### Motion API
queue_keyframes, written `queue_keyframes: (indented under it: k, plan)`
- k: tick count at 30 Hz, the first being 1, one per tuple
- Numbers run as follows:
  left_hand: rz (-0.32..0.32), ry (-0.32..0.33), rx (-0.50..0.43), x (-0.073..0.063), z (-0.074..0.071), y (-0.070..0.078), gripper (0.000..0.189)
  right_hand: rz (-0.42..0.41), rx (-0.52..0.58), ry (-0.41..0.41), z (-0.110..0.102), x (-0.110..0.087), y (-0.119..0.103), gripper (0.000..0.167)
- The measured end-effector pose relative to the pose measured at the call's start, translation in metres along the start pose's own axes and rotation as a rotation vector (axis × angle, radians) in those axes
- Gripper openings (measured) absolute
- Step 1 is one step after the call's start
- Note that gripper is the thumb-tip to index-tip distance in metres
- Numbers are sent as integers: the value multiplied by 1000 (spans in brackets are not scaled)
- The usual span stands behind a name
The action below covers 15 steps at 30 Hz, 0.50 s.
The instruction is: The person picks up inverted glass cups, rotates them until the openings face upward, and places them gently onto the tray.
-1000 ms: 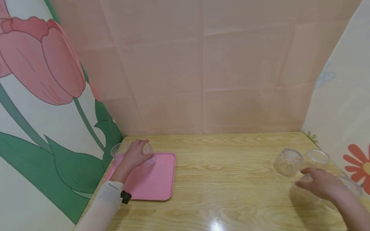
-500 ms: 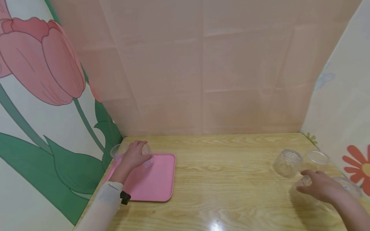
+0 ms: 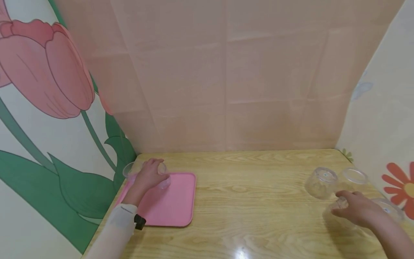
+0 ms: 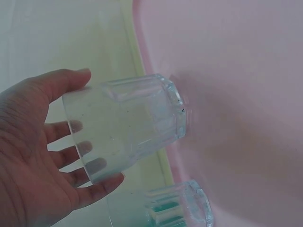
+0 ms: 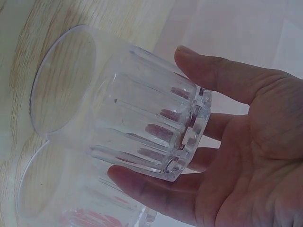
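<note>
My left hand (image 3: pixel 150 176) holds a clear plastic tumbler (image 4: pixel 125 127) by its rim, thumb on one side and fingers on the other. This tumbler is upright, its base at the surface of the pink tray (image 3: pixel 176 205). Beside it another clear tumbler (image 4: pixel 177 208) stands upright, partly behind my hand in the head view. On the right, my right hand (image 3: pixel 359 210) grips the base end of an upside-down clear tumbler (image 5: pixel 113 104), whose rim is down at the wooden table. A similar upturned tumbler (image 5: pixel 80 189) is close beside it in the right wrist view.
Two more upturned tumblers, one clear tumbler (image 3: pixel 321 183) and a neighbour (image 3: pixel 355 175), stand behind my right hand. The wooden table (image 3: pixel 252 201) spans between tray and tumblers. A pink sheet (image 3: pixel 226 90) hangs at the back, with patterned walls at both sides.
My left hand and its tumbler have shifted slightly left over the tray. My right hand stays around its tumbler almost unmoved.
</note>
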<state>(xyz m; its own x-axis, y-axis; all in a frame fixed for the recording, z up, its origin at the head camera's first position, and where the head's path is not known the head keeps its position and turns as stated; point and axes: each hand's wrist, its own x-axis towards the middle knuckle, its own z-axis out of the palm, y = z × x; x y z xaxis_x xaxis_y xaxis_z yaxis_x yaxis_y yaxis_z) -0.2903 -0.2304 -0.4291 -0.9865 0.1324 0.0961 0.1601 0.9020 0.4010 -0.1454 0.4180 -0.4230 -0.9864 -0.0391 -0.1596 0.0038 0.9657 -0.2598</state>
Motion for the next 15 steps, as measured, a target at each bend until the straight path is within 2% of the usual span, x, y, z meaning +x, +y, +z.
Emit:
queue_keyframes:
  k: [7, 15]
  plan:
    - [-5, 4, -3, 0, 1, -4, 75, -12, -8, 28, 3, 1, 3, 70]
    - [-22, 4, -11, 1, 2, -5, 75, -17, -6, 17, 3, 2, 4, 70]
